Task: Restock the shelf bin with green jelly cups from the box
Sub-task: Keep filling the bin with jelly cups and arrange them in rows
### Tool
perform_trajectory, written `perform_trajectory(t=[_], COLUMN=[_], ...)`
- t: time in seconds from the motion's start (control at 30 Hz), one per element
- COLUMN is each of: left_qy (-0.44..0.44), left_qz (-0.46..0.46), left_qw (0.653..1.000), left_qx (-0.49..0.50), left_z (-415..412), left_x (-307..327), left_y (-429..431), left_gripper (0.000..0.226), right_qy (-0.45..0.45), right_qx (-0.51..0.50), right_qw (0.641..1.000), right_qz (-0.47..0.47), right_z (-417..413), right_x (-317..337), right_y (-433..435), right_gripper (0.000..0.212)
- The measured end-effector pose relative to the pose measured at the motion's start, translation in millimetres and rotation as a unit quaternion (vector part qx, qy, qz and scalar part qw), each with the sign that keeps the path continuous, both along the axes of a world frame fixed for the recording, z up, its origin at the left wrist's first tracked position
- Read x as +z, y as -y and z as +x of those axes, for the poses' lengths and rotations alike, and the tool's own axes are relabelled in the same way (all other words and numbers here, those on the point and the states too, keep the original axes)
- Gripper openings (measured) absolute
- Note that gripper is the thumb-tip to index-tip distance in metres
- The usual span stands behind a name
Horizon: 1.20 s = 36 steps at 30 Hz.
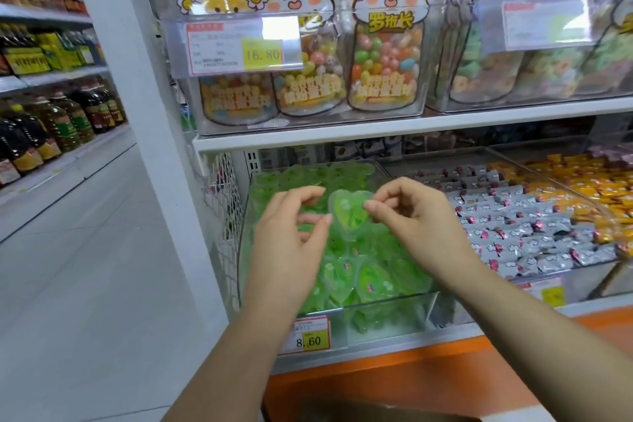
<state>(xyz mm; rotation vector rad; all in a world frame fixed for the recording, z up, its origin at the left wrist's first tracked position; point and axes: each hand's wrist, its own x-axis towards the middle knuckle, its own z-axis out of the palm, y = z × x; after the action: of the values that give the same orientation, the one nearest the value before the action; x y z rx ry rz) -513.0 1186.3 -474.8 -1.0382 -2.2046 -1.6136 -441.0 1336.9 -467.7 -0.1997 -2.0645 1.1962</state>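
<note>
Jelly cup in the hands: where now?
Head view, centre: jelly cup pinched between left hand and right hand, above the green pile in the shelf bin, left of the silver-wrapped candies.

Heart-shaped green jelly cup (350,214) between left grip (291,233) and right grip (416,216), above the shelf bin (387,315)

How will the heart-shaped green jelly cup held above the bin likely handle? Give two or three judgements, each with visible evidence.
Probably light: the left hand and right hand hold the jelly cup by fingertips at its edges. Likely slippery, since its clear plastic looks glossy. Unlikely to roll: the piled cups lie heaped in the bin.
</note>
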Motion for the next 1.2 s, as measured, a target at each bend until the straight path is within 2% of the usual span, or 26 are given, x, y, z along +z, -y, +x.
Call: perform_trajectory(t=[0.07,0.23,0.43,0.53,0.87,1.07,1.2], left_qy=[0.012,-0.117,-0.100,-0.072,-0.069,-0.108,-0.092], left_qz=[-0.027,-0.221,-0.163,-0.138,-0.108,-0.117,-0.113], left_qw=[0.999,0.968,0.978,0.982,0.984,0.980,0.988], left_qx=[-0.032,-0.030,-0.085,-0.107,-0.123,-0.117,-0.042], left_z=[9,17,20,19,11,4,-14], left_x=[-2,-8,-4,-5,1,6,7], left_y=[-12,-38,-66,-72,-83,-90,-97], left_gripper=[0.043,0.067,0.060,0.061,0.060,0.053,0.049], right_qy=[0.000,0.031,0.045,0.050,0.015,0.005,0.020], right_qx=[-0.017,-0.041,-0.012,-0.011,0.017,0.033,0.032], right_qw=[0.999,0.993,0.986,0.986,0.971,0.965,0.973], right_qz=[-0.043,-0.105,-0.163,-0.162,-0.239,-0.259,-0.230], right_z=[7,19,29,33,27,24,25], right_x=[-3,-8,-8,-7,-4,-5,-7], right_y=[-11,-41,-61,-68,-72,-75,-79], right_gripper=[0.013,0.011,0.008,0.011,0.007,0.006,0.007])
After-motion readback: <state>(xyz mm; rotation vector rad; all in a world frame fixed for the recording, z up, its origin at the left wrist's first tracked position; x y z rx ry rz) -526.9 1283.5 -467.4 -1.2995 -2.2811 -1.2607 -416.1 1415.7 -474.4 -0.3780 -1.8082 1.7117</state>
